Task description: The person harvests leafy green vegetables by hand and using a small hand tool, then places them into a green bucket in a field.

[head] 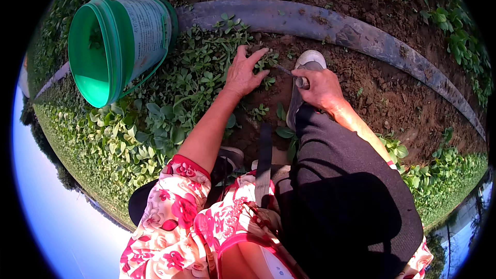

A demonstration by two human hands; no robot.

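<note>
My left hand [246, 70] reaches over low leafy weeds [201, 71] with its fingers spread. Its fingertips are at the edge of a small green plant [267, 60], and nothing shows in its grasp. Close to the toe of my shoe [311, 58], my right hand [321, 90] is closed around the short round handle [302, 83] of a hand tool. A thin metal part [283, 69] of the tool points left towards that plant. The tool's tip is hard to make out among the leaves and soil.
A green plastic bucket [112, 46] lies tipped at the upper left, its mouth towards the left, with some greenery inside. A flat dark hose [271, 15] curves across the soil beyond my hands. Leafy crop rows [116, 139] stand on both sides.
</note>
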